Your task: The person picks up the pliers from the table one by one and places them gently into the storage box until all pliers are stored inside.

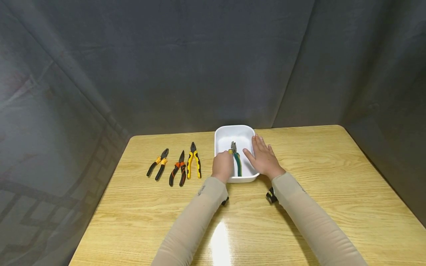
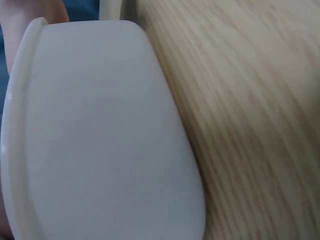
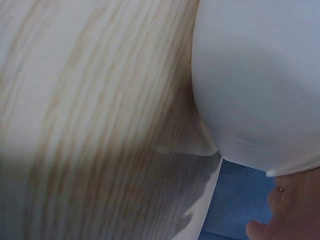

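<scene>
Tray with green-handled pliers inside, left hand curled round them, right hand spread at rim.

Gray cloth is hanging behind and beside the wooden table; a white shine is glowing on its top.

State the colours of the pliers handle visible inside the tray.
The handle is green with yellow, clearest in the head view.
</scene>
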`<state>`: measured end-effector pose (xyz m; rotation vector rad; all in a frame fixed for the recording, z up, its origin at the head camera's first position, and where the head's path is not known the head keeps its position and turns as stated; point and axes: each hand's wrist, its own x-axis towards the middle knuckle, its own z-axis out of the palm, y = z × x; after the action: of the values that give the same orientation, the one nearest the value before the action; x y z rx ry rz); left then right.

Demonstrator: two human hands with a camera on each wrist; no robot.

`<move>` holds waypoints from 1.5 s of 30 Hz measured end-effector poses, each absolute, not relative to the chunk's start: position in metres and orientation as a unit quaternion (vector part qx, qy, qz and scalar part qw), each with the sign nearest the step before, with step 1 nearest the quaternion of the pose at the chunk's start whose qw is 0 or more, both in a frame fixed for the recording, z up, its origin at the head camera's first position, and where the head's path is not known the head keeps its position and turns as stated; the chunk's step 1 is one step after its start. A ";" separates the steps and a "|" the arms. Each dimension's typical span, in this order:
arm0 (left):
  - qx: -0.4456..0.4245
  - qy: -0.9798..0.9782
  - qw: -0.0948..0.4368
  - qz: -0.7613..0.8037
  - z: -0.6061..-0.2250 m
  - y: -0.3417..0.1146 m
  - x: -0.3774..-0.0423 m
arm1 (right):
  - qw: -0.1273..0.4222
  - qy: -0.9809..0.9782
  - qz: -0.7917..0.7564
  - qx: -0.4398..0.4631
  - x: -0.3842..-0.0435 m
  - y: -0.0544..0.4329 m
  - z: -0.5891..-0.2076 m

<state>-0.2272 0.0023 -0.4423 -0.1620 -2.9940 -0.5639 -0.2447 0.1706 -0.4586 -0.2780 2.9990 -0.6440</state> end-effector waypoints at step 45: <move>-0.066 -0.988 0.033 -0.132 -0.449 0.009 -0.225 | 0.031 0.971 -0.216 -0.096 -0.244 0.171 -0.457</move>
<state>-0.2247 0.0092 -0.4491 -0.2020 -3.0421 -0.4071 -0.2440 0.1708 -0.4569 -0.2959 2.9919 -0.6642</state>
